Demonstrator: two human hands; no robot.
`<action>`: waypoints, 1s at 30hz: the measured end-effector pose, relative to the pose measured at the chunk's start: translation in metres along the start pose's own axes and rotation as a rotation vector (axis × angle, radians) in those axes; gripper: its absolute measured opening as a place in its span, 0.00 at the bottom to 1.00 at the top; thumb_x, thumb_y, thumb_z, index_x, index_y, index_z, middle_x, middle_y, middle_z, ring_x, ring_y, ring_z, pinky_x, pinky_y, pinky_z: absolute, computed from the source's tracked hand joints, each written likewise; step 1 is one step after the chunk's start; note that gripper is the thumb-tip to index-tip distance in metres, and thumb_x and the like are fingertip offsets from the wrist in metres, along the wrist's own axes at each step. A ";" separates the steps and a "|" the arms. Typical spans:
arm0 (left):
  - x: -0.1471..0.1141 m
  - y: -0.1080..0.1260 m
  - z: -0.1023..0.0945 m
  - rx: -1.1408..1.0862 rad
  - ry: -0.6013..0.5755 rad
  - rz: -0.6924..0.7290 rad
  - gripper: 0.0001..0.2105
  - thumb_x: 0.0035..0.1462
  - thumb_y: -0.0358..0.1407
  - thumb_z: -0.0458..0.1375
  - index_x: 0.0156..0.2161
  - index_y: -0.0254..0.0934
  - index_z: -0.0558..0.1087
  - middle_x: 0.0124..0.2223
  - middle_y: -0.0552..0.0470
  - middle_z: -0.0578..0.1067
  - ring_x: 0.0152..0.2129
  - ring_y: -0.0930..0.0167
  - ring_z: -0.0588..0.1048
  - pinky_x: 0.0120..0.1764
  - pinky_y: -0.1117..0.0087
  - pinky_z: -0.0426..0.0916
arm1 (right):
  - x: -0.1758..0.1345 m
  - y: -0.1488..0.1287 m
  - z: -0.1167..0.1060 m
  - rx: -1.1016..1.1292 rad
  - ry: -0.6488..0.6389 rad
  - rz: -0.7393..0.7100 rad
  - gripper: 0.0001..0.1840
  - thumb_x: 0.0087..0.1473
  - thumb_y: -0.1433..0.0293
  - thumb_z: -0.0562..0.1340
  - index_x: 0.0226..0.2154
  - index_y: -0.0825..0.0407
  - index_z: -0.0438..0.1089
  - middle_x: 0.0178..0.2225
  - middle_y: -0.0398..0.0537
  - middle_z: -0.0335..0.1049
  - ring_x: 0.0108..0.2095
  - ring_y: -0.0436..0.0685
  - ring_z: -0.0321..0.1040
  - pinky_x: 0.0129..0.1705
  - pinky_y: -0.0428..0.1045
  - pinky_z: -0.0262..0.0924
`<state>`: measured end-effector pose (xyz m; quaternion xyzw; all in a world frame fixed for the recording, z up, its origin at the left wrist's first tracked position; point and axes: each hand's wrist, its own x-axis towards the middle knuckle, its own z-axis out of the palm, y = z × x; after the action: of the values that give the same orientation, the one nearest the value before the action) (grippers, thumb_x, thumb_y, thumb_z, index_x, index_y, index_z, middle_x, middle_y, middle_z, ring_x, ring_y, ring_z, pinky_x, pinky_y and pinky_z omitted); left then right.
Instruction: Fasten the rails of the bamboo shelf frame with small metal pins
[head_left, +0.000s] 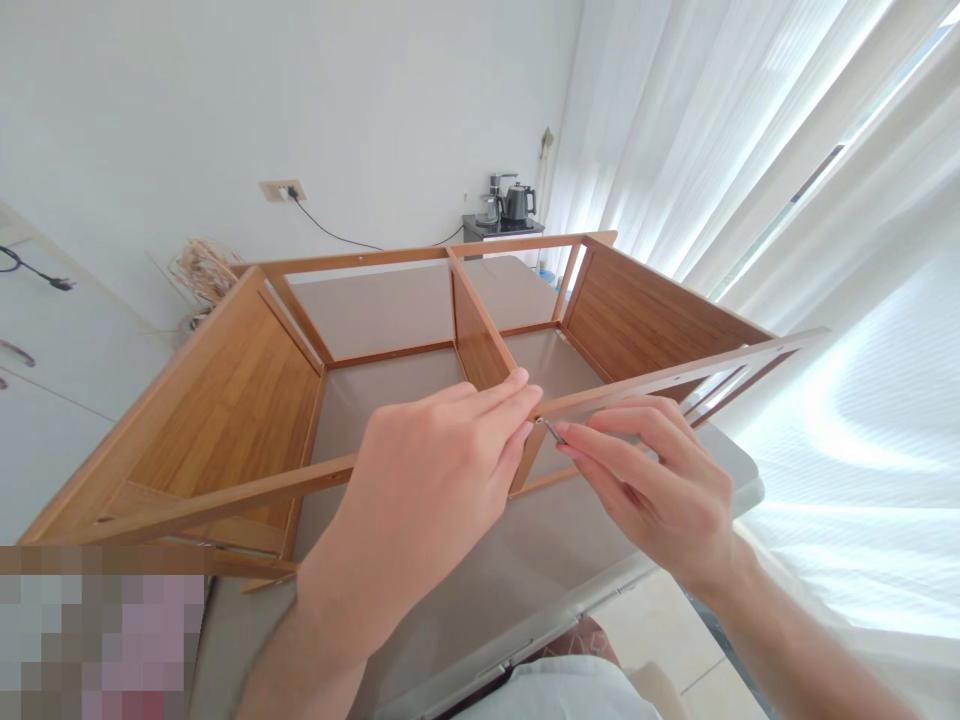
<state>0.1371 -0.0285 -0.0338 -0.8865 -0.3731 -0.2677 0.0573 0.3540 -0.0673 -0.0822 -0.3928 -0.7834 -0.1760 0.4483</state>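
A wooden furniture frame with panels at both ends and a middle divider rests on a grey-beige table. My left hand is closed over the near rail where it meets the divider, hiding that stretch of rail. Between the thumb and fingers of my right hand is a short thin metal hex key. Its tip is at a small bolt hole in the rail, just beside my left fingertips. Whether the tip sits inside the hole cannot be made out.
The table extends under the frame, its near edge close to my body. White curtains hang at the right. Behind stands a small cabinet with an electric kettle. Dried stalks are at the back left, below a wall socket.
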 end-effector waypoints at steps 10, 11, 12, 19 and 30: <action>0.002 -0.002 -0.003 -0.013 -0.057 -0.018 0.08 0.68 0.31 0.55 0.47 0.47 0.72 0.33 0.60 0.80 0.24 0.75 0.75 0.25 0.74 0.57 | -0.003 0.000 0.002 0.028 0.027 0.008 0.19 0.51 0.86 0.69 0.44 0.55 0.76 0.34 0.49 0.73 0.35 0.55 0.67 0.36 0.53 0.65; 0.001 -0.002 -0.002 -0.014 -0.049 -0.011 0.09 0.68 0.30 0.55 0.47 0.47 0.72 0.32 0.61 0.79 0.24 0.75 0.74 0.25 0.74 0.57 | -0.003 0.000 0.002 0.030 0.027 0.012 0.19 0.51 0.86 0.69 0.44 0.55 0.76 0.34 0.49 0.73 0.36 0.55 0.67 0.36 0.53 0.65; 0.001 -0.002 -0.001 -0.016 -0.044 -0.007 0.09 0.67 0.30 0.56 0.47 0.48 0.73 0.32 0.61 0.79 0.24 0.75 0.74 0.25 0.74 0.56 | -0.004 0.000 0.003 0.031 0.027 0.014 0.18 0.51 0.86 0.70 0.43 0.55 0.77 0.34 0.49 0.73 0.36 0.55 0.67 0.36 0.53 0.65; 0.000 -0.003 0.001 -0.037 -0.022 0.009 0.10 0.66 0.28 0.57 0.46 0.48 0.74 0.38 0.62 0.82 0.27 0.76 0.75 0.26 0.74 0.58 | -0.002 0.000 0.006 0.037 0.042 0.014 0.15 0.53 0.84 0.70 0.41 0.54 0.77 0.34 0.48 0.74 0.35 0.54 0.67 0.35 0.53 0.65; 0.002 -0.002 -0.001 -0.026 -0.051 0.005 0.07 0.68 0.33 0.56 0.46 0.46 0.76 0.45 0.57 0.84 0.29 0.74 0.78 0.29 0.74 0.65 | 0.000 0.000 0.007 0.021 0.048 0.002 0.14 0.55 0.83 0.69 0.42 0.53 0.76 0.33 0.47 0.73 0.34 0.52 0.66 0.36 0.53 0.64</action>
<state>0.1358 -0.0262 -0.0320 -0.8946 -0.3688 -0.2498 0.0368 0.3500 -0.0630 -0.0865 -0.3845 -0.7738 -0.1767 0.4714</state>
